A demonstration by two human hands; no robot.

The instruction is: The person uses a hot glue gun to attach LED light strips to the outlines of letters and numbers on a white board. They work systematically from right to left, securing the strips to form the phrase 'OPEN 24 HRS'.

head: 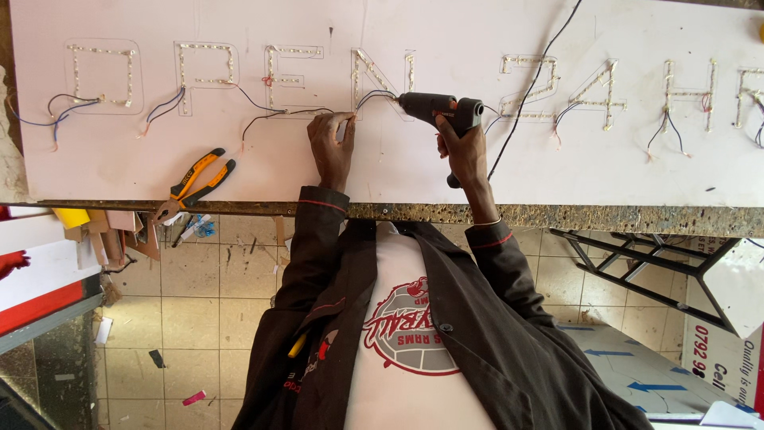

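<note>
Glue gun point(434, 107) in right hand point(461, 151)

I see a bright, evenly daylit view with soft, faint shadows. The white board point(239, 159) glares slightly. Focus is sharp, with mild bending at the edges.

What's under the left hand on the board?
Left hand lies flat on the white board; black wires run in under its fingertips. Whatever the fingers pin down is covered. Glue gun nozzle points there.
</note>
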